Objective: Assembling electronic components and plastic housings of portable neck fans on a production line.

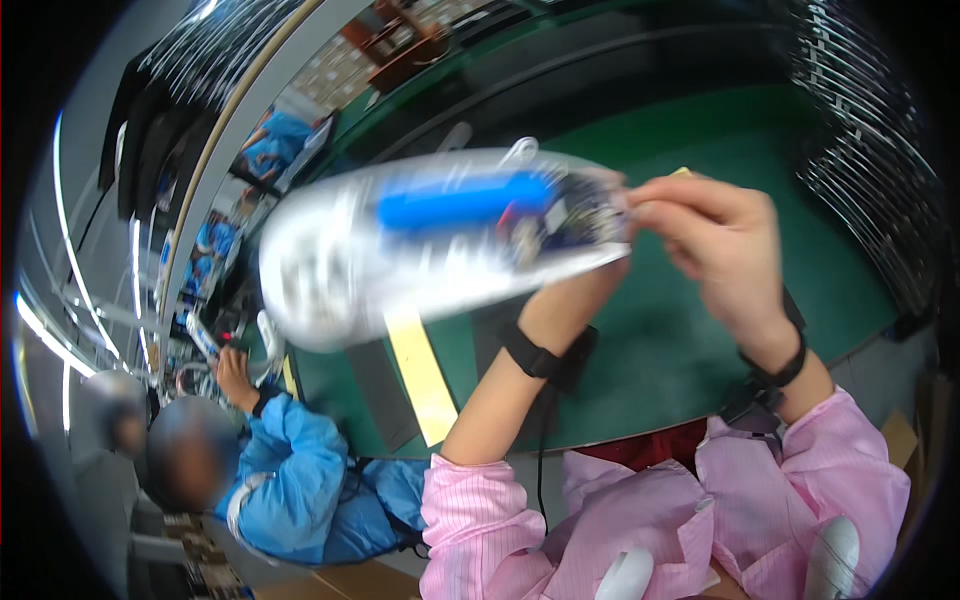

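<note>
A long white plastic housing [330, 270], blurred by motion, is held up over the green table. Inside it lie a blue cylinder [460, 203] that looks like a battery and a dark circuit board [580, 215] with wires at the right end. My left hand [578, 292] supports the housing from behind and below; its fingers are mostly hidden. At the right end of the housing, beside the board, my right hand [715, 225] has thumb and forefinger pinched together. What lies between those fingertips is too small to make out. Both wrists wear black bands.
The green table [690, 370] carries a yellow strip [422, 385] and dark mats [375, 395]. To the left a co-worker in a blue smock [300, 500] handles a white part. Shiny, clear-looking strands [870, 170] line the right side.
</note>
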Motion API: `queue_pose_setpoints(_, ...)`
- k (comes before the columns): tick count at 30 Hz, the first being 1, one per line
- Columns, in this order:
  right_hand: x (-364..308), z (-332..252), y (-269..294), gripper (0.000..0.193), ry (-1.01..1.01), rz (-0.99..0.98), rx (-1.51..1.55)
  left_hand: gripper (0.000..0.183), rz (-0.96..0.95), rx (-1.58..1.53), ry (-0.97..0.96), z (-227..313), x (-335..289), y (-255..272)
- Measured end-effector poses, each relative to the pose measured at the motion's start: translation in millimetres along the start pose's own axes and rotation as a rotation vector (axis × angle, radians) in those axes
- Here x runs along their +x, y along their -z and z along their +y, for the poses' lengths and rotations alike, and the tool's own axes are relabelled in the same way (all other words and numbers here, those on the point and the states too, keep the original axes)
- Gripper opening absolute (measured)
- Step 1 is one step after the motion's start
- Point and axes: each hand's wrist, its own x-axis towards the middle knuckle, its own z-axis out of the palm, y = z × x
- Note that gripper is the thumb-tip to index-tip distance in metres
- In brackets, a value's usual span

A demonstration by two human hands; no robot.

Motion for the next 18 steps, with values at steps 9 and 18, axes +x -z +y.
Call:
queue_pose_setpoints(9, -5, 9, -12, 0.016, -0.203, -0.273, 0.228, 0.028, 0.446, 0.015, 0.044, -16, 2, -30)
queue_pose_setpoints(18, 1, 9, -6, 0.015, -0.174, -0.376, 0.079, 0.039, 0.375, 0.254, -0.025, -27, -17, -21)
